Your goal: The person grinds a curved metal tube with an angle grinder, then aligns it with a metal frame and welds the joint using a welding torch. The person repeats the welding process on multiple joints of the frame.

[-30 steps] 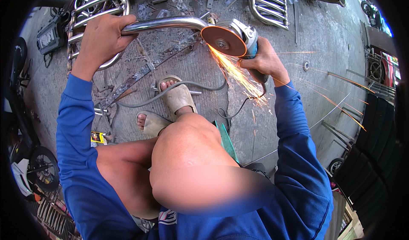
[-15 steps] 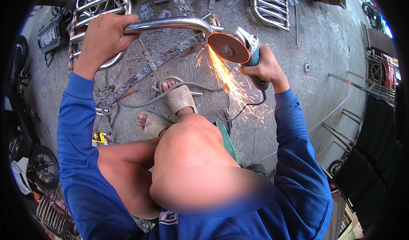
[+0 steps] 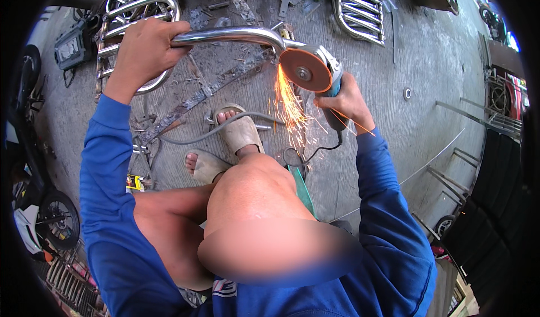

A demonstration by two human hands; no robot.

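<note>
My left hand (image 3: 147, 52) is wrapped round one end of a shiny bent metal tube (image 3: 230, 34), held up over the floor. The tube curves down at its right end. My right hand (image 3: 347, 102) grips an angle grinder (image 3: 331, 92) by its body. Its reddish-brown disc (image 3: 305, 70) meets the tube's bent end, and orange sparks (image 3: 289, 106) spray downward from the contact, toward the floor beside my sandalled foot (image 3: 239, 134). The disc partly hides the tube's end. A black cord (image 3: 329, 147) trails from the grinder's rear.
Welded tube frames (image 3: 140, 16) lie at the upper left, close to my left hand, next to a dark case (image 3: 73, 47). Another tube rack (image 3: 360, 16) lies at the far right. A rusty flat bar (image 3: 208, 92) and a grey hose (image 3: 197, 140) cross the floor near my feet.
The grinder has tilted, its rear end swinging left and lower, with the disc slightly lower. The spark spray is narrower and steeper. My left hand still holds the tube.
</note>
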